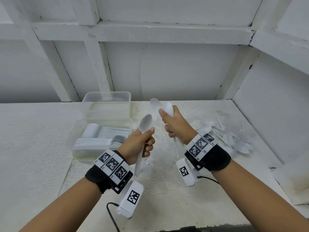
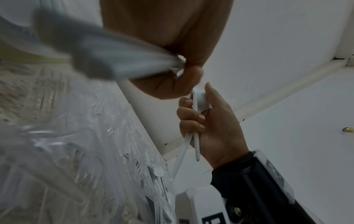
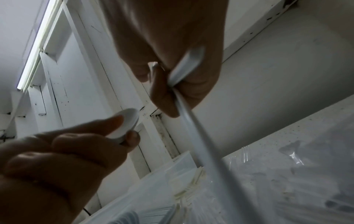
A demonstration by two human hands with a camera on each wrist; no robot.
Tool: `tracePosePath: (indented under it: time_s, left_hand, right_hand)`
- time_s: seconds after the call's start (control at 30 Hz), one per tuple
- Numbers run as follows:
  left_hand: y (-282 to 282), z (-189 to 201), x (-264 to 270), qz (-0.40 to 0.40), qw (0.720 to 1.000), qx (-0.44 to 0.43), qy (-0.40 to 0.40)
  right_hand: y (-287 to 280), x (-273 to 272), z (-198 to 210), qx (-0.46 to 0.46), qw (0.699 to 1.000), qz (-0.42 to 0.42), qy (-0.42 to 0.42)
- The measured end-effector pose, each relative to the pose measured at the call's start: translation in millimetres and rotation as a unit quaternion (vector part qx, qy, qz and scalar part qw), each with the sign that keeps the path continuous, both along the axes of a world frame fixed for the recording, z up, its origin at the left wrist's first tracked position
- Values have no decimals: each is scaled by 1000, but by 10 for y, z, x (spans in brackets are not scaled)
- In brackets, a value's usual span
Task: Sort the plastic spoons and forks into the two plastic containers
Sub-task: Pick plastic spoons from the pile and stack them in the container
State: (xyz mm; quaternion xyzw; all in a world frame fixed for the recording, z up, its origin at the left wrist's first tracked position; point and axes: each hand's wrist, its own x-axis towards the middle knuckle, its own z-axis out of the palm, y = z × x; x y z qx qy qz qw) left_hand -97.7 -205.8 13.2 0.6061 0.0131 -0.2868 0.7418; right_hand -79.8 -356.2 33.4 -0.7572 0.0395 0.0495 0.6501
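Mid-sort: left hand (image 1: 140,144) gripped nested spoons (image 1: 145,123), right hand (image 1: 175,124) clutched more cutlery (image 1: 156,104), both right of near container (image 1: 73,139); next, presumably stacking there

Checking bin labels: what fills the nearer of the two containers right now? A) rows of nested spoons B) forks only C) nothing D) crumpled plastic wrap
A: in the head view the nearer container holds neat rows of nested spoons, bowls visible at the row ends.
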Motion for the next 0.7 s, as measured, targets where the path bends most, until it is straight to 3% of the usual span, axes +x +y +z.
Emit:
tracePosePath:
  time_s: [0.2,0.4,0.6,0.7]
  left_hand:
    - [-30,-14,56,104,993,21,-43]
    - [-108,-26,43,120,991,-16,-62]
    - [5,-54,142,203,978,-51,-3]
    - [129,-60,210,220,970,-106,13]
  right_hand:
    - [37,-122,-29,72,997,23,12]
    - [237,-260,-127,65,998,23,8]
    - [226,-360,-92,-68,997,-12,-46]
    - [125,-335,-74,-59,996,-59,-44]
